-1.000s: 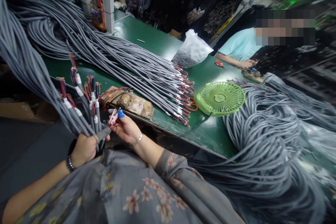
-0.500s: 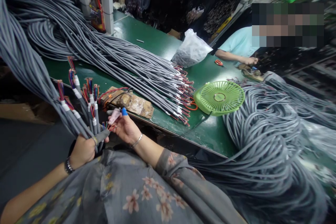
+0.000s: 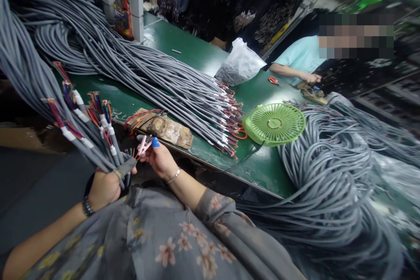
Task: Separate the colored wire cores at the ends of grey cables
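Observation:
My left hand point(image 3: 105, 187) is closed around a bunch of grey cables point(image 3: 93, 159), with a grey wrap on its thumb. White bands and fanned coloured wires point(image 3: 95, 105) show at several cable ends. My right hand point(image 3: 160, 159), a blue cover point(image 3: 155, 142) on one fingertip, pinches a small pink tool with two arms point(image 3: 144, 145); its exact kind is unclear. This tool is close to the bared thin wires point(image 3: 130, 153) of a cable end at my left thumb. Whether it touches them I cannot make out.
On the green table point(image 3: 193, 59) lies a long bundle of grey cables point(image 3: 157, 74). A taped wooden block point(image 3: 170, 131) rests at the near edge. Beyond are a green fan point(image 3: 274, 123), a plastic bag point(image 3: 241, 61), coiled cables point(image 3: 324, 162) and a co-worker's arm point(image 3: 292, 71).
The cable ends in my left hand have swung left and spread. My right hand has shifted slightly, and the pink tool now shows its two arms apart.

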A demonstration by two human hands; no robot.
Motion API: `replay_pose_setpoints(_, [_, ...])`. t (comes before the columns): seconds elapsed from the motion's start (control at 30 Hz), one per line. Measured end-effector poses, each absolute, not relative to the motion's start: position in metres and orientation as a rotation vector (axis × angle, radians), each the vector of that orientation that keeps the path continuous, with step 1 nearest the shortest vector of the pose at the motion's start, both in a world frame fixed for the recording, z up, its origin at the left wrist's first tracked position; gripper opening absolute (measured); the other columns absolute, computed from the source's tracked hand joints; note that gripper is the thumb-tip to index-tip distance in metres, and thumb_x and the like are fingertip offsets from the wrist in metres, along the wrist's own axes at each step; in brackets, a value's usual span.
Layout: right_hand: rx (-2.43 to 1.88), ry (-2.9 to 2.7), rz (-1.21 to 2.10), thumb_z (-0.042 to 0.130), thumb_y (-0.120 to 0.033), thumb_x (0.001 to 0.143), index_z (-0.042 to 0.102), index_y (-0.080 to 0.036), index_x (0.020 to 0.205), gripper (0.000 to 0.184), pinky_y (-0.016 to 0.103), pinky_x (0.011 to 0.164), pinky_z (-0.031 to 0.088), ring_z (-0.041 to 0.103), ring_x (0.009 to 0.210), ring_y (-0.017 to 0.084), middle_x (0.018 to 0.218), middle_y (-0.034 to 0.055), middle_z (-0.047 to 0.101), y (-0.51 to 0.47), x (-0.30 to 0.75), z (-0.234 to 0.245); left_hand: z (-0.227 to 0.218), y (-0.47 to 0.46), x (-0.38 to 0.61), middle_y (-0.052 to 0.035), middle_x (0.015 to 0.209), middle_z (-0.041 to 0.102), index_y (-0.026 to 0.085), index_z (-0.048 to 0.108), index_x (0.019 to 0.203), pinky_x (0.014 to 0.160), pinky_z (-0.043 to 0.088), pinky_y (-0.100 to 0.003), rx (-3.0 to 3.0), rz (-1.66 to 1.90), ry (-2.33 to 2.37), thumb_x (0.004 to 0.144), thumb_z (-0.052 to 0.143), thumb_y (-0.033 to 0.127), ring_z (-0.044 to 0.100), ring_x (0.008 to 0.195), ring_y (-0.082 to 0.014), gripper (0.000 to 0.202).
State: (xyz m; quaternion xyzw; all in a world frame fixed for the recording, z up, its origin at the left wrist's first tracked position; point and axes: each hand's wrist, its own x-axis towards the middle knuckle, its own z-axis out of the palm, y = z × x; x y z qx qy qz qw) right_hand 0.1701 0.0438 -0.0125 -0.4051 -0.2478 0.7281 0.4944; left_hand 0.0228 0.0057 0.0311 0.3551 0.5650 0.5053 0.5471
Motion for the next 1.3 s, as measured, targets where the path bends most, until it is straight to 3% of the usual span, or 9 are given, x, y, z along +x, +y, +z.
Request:
replay_pose_setpoints(0.1, [-1.064,-0.701,1.636,0.066,-0.067,0.102,0.075,-0.020,0.084,0.050,0.029,0.073,0.056,0.065,0.074,0.018,0.077,0.0039,0.072,0.045,0.168,-0.019,0.029,0.007,0.024,-0.0013,0.054,0.073,0.025,0.073,0.050,0.065,0.057,-0.035,0.869,1.191,1.340,0.051,0.090,0.039,0.068,0.057,-0.0222,0.023])
replay_pose_setpoints(0.23, [-0.954,-0.617,1.806,0.072,-0.071,0.095,0.077,-0.019,0.093,0.053,0.034,0.076,0.058,0.068,0.078,0.021,0.081,0.0059,0.074,0.050,0.165,-0.022,0.025,0.007,0.026,-0.0020,0.053,0.073,0.024,0.072,0.050,0.065,0.057,-0.036,0.855,1.188,1.356,0.051,0.092,0.041,0.069,0.057,-0.0227,0.025])
replay_pose_setpoints(0.4, [-0.868,-0.433,1.871,0.080,-0.064,0.093,0.074,-0.020,0.090,0.045,0.036,0.081,0.059,0.066,0.074,0.020,0.079,0.0039,0.073,0.053,0.160,-0.022,0.022,0.005,0.023,-0.0030,0.055,0.075,0.025,0.075,0.050,0.066,0.059,-0.036,0.903,1.147,1.383,0.052,0.091,0.043,0.071,0.057,-0.0234,0.024])
replay_pose_setpoints(0.73, [-0.862,-0.518,1.978,0.064,-0.082,0.095,0.070,-0.019,0.085,0.064,0.031,0.072,0.060,0.067,0.071,0.017,0.079,0.0050,0.074,0.044,0.165,-0.021,0.020,0.001,0.016,-0.0039,0.056,0.076,0.026,0.075,0.052,0.064,0.061,-0.038,0.929,1.083,1.370,0.051,0.094,0.048,0.074,0.057,-0.0263,0.029])
replay_pose_setpoints(0.83, [-0.845,-0.681,2.061,0.082,-0.084,0.077,0.069,-0.018,0.082,0.067,0.030,0.068,0.060,0.067,0.071,0.017,0.077,0.0038,0.074,0.034,0.176,-0.023,0.017,-0.001,0.015,-0.0061,0.058,0.078,0.026,0.077,0.054,0.064,0.062,-0.037,0.902,1.083,1.382,0.050,0.093,0.051,0.074,0.057,-0.0261,0.030])
replay_pose_setpoints(0.9, [-0.838,-0.767,2.037,0.099,-0.075,0.055,0.069,-0.019,0.082,0.069,0.027,0.065,0.057,0.063,0.065,0.013,0.074,-0.0004,0.072,0.026,0.181,-0.023,0.014,-0.003,0.012,-0.0083,0.062,0.081,0.026,0.079,0.055,0.067,0.063,-0.037,0.958,1.051,1.387,0.053,0.092,0.054,0.077,0.061,-0.0272,0.031])
replay_pose_setpoints(0.97, [-0.853,-0.807,1.960,0.105,-0.068,0.046,0.069,-0.019,0.080,0.069,0.024,0.062,0.053,0.058,0.059,0.009,0.071,-0.0040,0.070,0.020,0.181,-0.021,0.013,-0.003,0.009,-0.0086,0.062,0.081,0.026,0.079,0.053,0.068,0.064,-0.038,1.037,1.030,1.406,0.056,0.091,0.057,0.077,0.063,-0.0280,0.034])
replay_pose_setpoints(1.13, [-0.921,-0.870,1.874,0.105,-0.057,0.053,0.068,-0.019,0.077,0.058,0.024,0.060,0.049,0.060,0.056,0.010,0.065,-0.0052,0.068,0.014,0.172,-0.015,0.022,0.001,0.004,-0.0042,0.054,0.076,0.028,0.073,0.047,0.064,0.064,-0.039,1.253,0.941,1.360,0.053,0.092,0.061,0.074,0.058,-0.0278,0.039])
replay_pose_setpoints(1.3, [-0.907,-0.978,1.890,0.102,-0.063,0.056,0.069,-0.020,0.079,0.058,0.028,0.063,0.053,0.065,0.060,0.014,0.066,-0.0041,0.067,0.016,0.171,-0.012,0.025,0.004,-0.001,-0.0032,0.049,0.071,0.029,0.070,0.044,0.065,0.065,-0.039,1.327,0.871,1.295,0.055,0.092,0.059,0.072,0.057,-0.0276,0.040])
